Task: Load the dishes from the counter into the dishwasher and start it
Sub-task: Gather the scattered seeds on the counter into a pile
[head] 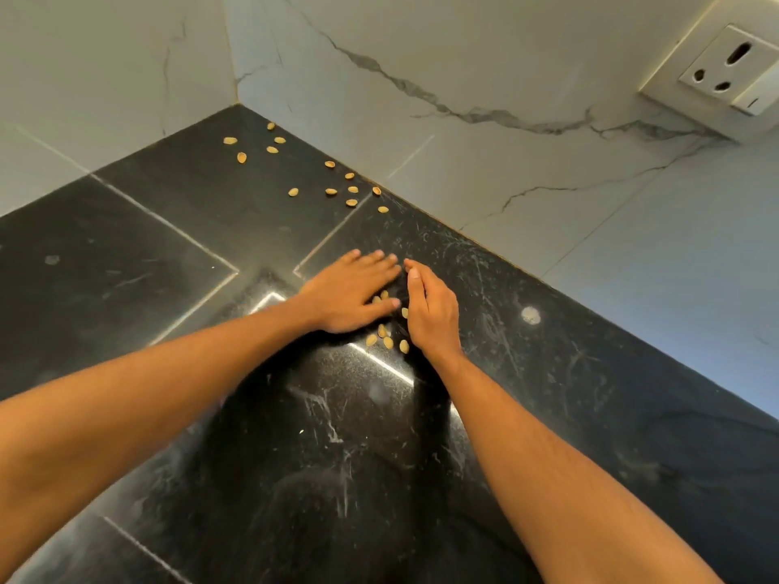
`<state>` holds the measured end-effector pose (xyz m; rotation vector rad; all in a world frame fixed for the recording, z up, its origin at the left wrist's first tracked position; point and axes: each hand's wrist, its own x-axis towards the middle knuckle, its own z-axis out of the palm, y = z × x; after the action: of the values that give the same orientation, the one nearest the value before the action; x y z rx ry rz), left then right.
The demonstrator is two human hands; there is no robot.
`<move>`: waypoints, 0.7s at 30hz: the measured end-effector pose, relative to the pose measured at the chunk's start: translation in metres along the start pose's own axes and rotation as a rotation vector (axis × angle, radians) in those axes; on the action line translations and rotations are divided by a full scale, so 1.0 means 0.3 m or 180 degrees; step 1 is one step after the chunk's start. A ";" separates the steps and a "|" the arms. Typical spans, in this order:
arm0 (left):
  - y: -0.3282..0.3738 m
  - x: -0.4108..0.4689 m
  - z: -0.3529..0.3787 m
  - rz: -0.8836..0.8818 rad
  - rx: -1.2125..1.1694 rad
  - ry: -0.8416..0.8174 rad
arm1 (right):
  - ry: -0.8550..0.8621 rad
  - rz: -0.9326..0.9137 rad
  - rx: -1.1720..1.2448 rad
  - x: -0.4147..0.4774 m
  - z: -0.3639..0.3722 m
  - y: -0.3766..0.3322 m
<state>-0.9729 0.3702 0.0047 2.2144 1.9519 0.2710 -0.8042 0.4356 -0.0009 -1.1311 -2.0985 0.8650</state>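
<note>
Surface [160,263]: black polished stone, scratched, with pale seams. It runs from the near edge to the far corner, where two white marble-look walls meet. Left wall [105,56] has faint veins only. Small pale smudge [52,259] at the far left of the surface.

Loose tan shells lie in three groups:
- Corner group [253,145]: five, at the far corner.
- Wall group [350,189]: eight, further right, close along the foot of the back wall.
- Near group [385,337]: between the two hands, some down by the wrists.

Left hand [347,290]: palm down, flat on the surface. Fingers are straight and together, pointing far-right. The thumb lies against the near group.

Right hand [432,311]: on its little-finger edge, palm facing left, fingers gently curved. No grip on anything that I can see. Its fingertips meet the left hand's fingertips, so the two hands fence in part of the near group.

Both forearms are bare and come in from the near edge. Round white spot [530,315] on the surface, just right of the right hand. Back wall [506,56] has a grey vein across it. White three-pin socket [725,71] at far right on that wall.
</note>
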 end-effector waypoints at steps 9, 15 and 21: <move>0.153 -0.069 0.050 0.0249 -0.0341 0.0126 | 0.0655 0.0547 0.1053 0.013 -0.024 -0.005; 0.170 -0.053 0.068 0.0652 0.0490 -0.0048 | 0.0922 0.0887 0.1984 0.045 -0.048 0.004; 0.174 -0.053 0.053 0.0752 0.0273 0.0027 | 0.0984 0.0830 0.1742 0.042 -0.038 0.013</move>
<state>-0.9208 0.3478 0.0021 2.5053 1.7353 0.2321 -0.7997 0.4510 0.0056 -1.1541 -1.3642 1.2050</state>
